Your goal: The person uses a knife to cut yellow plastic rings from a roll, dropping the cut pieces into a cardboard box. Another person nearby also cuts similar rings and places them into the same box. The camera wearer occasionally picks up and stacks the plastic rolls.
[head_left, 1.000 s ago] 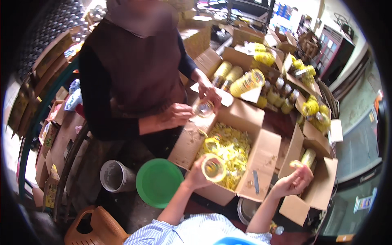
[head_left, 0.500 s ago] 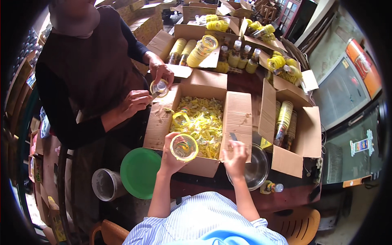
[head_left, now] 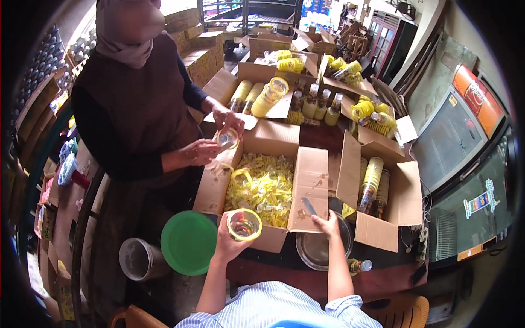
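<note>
My left hand (head_left: pixel 224 243) is wrapped round a clear plastic cup (head_left: pixel 244 224) with a yellow rim, its mouth turned up toward me. The cup is over the near edge of an open cardboard box (head_left: pixel 310 188) full of yellow and clear plastic strips (head_left: pixel 262 191). My right hand (head_left: pixel 330 226) grips a small knife (head_left: pixel 309 206). Its blade points up and left over the box's right flap; its handle is mostly hidden in my fingers. Below that hand stands a round metal bowl (head_left: pixel 347 240).
Across the box, a co-worker's hands (head_left: pixel 205 152) hold another cup (head_left: pixel 227 138). A green basin (head_left: pixel 188 243) and a grey bucket (head_left: pixel 143 259) stand at left. Stacked cups (head_left: pixel 372 177) fill a box at right. A small bottle (head_left: pixel 361 266) lies near the table edge.
My right hand has moved right, away from the box, with the knife. My left hand still holds the cup. The co-worker's hands have moved slightly, and the whole view has shifted.
</note>
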`<state>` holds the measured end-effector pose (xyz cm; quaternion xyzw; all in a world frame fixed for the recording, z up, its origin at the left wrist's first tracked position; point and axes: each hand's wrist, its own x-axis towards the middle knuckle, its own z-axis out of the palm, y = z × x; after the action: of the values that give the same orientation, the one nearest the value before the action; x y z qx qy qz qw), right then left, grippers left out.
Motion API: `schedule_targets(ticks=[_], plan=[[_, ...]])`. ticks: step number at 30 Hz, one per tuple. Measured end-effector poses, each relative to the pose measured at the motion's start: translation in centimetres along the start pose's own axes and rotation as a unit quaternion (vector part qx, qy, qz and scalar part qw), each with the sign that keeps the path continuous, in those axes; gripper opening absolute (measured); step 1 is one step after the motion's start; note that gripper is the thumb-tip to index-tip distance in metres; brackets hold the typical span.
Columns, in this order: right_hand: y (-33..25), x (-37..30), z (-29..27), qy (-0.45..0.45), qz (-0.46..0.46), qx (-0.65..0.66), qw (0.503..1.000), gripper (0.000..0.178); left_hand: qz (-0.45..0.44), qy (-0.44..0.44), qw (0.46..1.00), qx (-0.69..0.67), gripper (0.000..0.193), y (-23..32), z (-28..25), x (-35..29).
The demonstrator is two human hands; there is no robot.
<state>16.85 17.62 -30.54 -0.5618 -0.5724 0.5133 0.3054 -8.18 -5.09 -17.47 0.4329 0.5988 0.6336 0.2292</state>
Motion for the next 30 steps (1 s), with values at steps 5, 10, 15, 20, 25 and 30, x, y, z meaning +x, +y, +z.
schedule_targets(ticks=[5,10,15,20,25,30], plan=[[-0.3,-0.2,-2.3,-0.049,0.025,0.099,0.993,0.049,0.023,0.025,0.997,-0.064,0.060,1.9,-0.2,-0.7],[-0.2,-1.2,-4.6,-0.045,0.036,0.136,0.989,0.030,0.053,-0.007,0.999,0.000,0.060,3.4,-0.3,-1.4],[-1.5,-5.0,-5.0,0.002,0.128,0.398,0.909,0.018,0.032,0.008,0.998,-0.048,0.059,5.0,0.4,-1.9],[-5.2,-9.9,-1.5,-0.101,0.138,0.582,0.795,0.010,0.082,-0.029,0.996,0.023,0.061,4.2,0.6,-1.7],[-8.7,-12.9,2.2,-0.085,0.090,0.511,0.851,0.012,0.016,0.024,0.997,-0.074,0.052,3.7,1.5,-1.8],[-11.2,-14.6,4.5,-0.047,-0.060,0.418,0.905,0.009,-0.018,-0.018,0.996,-0.090,0.048,4.2,1.2,-2.0]])
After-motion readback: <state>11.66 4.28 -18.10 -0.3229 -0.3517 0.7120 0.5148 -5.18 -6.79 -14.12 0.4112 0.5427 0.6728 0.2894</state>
